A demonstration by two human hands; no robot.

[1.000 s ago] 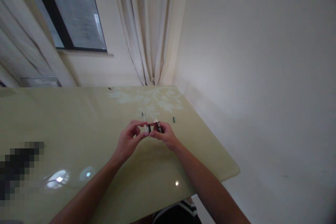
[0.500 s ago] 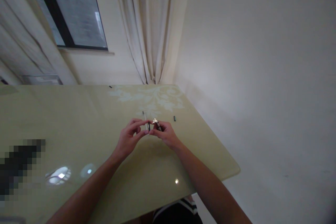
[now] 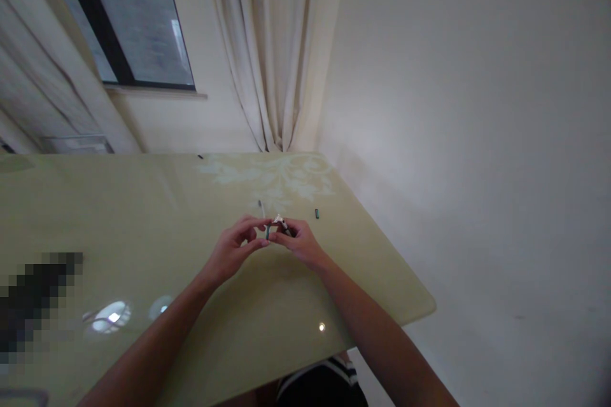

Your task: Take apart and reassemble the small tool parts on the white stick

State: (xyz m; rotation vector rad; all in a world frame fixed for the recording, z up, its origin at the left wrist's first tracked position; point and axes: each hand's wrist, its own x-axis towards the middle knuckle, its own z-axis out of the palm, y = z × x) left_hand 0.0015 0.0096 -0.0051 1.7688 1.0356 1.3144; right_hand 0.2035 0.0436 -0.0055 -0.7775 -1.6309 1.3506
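Over the table, my left hand (image 3: 233,248) pinches a small thin strip (image 3: 268,231), dark with a greenish face, upright between thumb and fingertips. Close beside it, my right hand (image 3: 304,245) is closed on a small dark object with a pale, shiny top (image 3: 285,226); its kind is too small to make out, and fingers cover part of it. The fingertips of both hands nearly meet around these pieces. Just beyond them lies a slim white stick (image 3: 261,206) with a dark tip. To the right rests a small dark-and-green block (image 3: 317,213).
The glossy pale-green table (image 3: 143,216) ends in a rounded corner at the right. A tiny dark piece (image 3: 200,156) lies by its far edge. A pixelated dark shape (image 3: 38,305) is at the left. Curtains (image 3: 267,44) and a wall (image 3: 453,140) stand behind.
The strip in my left hand has turned slightly, showing a greener face. The shiny-topped object in my right hand has shifted a little to the left, nearer the strip.
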